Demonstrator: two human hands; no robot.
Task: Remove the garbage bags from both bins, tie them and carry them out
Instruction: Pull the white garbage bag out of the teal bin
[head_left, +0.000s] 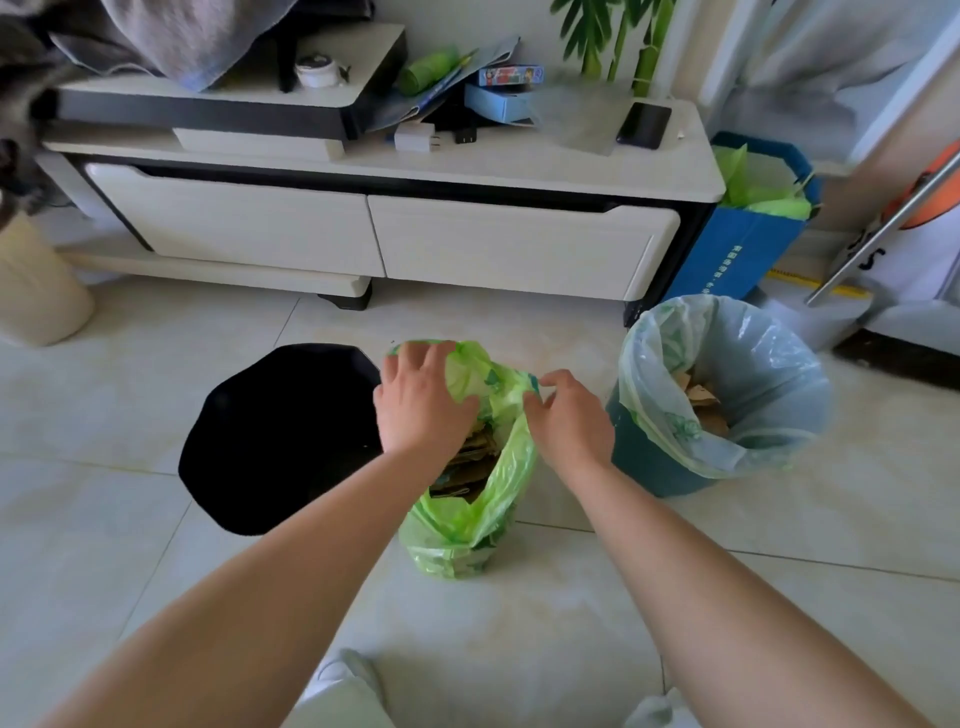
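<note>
A green garbage bag (462, 525) with cardboard scraps inside stands on the tiled floor in the middle of the view, out of any bin. My left hand (421, 400) grips the bag's upper left edge, bunching the plastic. At the bag's upper right edge, my right hand (569, 415) pinches the plastic. To the left lies a black bin (275, 436) with no bag in it. At the right stands a blue bin (654, 462) lined with a pale translucent garbage bag (769, 384) that holds cardboard pieces.
A white TV cabinet (395, 228) with drawers runs along the back, with a phone (643, 124), boxes and chargers on top. A blue paper bag (748, 244) stands at its right end. A metal pole (883, 218) leans at far right. A beige container (36, 291) stands far left.
</note>
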